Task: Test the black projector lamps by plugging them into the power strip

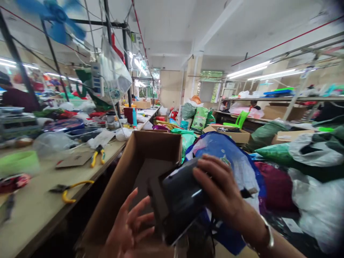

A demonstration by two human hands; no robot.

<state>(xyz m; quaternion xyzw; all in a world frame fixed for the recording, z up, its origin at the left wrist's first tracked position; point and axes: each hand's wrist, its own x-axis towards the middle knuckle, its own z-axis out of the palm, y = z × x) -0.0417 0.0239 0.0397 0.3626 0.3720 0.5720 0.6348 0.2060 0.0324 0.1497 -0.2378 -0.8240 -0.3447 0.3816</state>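
My right hand, a bangle at its wrist, grips a glossy black box-like object from its right side. The object is tilted and blurred, so its exact kind is hard to make out. Just left of it is my left hand, fingers spread and holding nothing. Both hands are over or beside the near end of an open cardboard box, whose brown floor shows. Behind the right hand lies a large blue and clear plastic bag.
On the left workbench lie two yellow-handled pliers, a flat cardboard piece and a light green ring. Filled sacks crowd the right side. A green chair and another carton stand further back.
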